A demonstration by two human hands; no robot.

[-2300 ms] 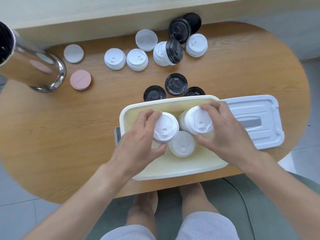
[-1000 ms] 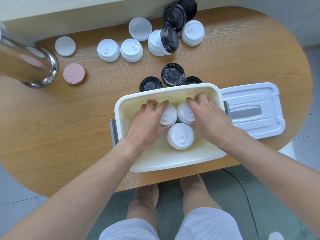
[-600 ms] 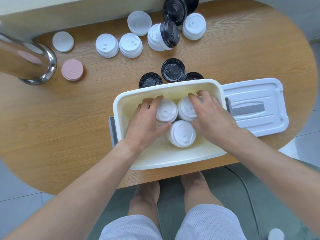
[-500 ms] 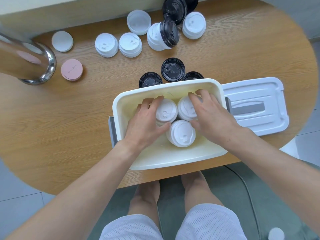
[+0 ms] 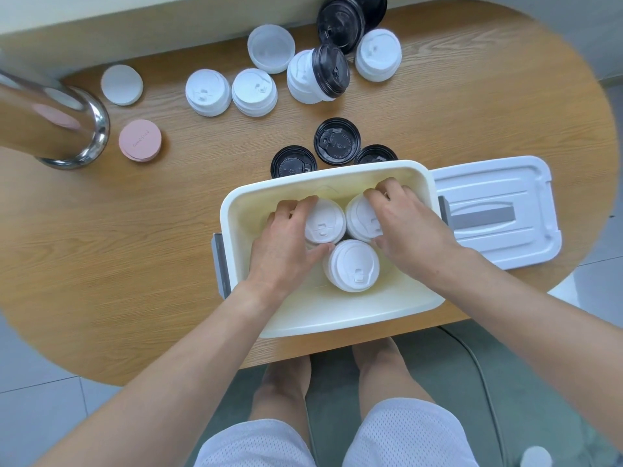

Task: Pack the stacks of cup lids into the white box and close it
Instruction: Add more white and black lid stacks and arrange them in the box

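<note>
The open white box (image 5: pixel 337 316) sits at the table's near edge with three white lid stacks inside. My left hand (image 5: pixel 283 244) grips the back-left stack (image 5: pixel 325 224), fingers and thumb curled round it. My right hand (image 5: pixel 408 230) grips the back-right stack (image 5: pixel 362 219) the same way. A third stack (image 5: pixel 354 266) stands in front of them, between my thumbs. The box's lid (image 5: pixel 495 210) lies flat on the table just right of the box.
Beyond the box stand black lids (image 5: pixel 337 141) and, farther back, several white stacks (image 5: pixel 207 92), a tipped white stack with a black lid on its end (image 5: pixel 317 77) and more black lids (image 5: pixel 342 23). A steel cylinder (image 5: pixel 50 123), a pink disc (image 5: pixel 140 140) and a white disc (image 5: pixel 122 84) sit at the left.
Both hands lowered their stacks into the box and set them side by side at its back. In the last half second they have stayed put.
</note>
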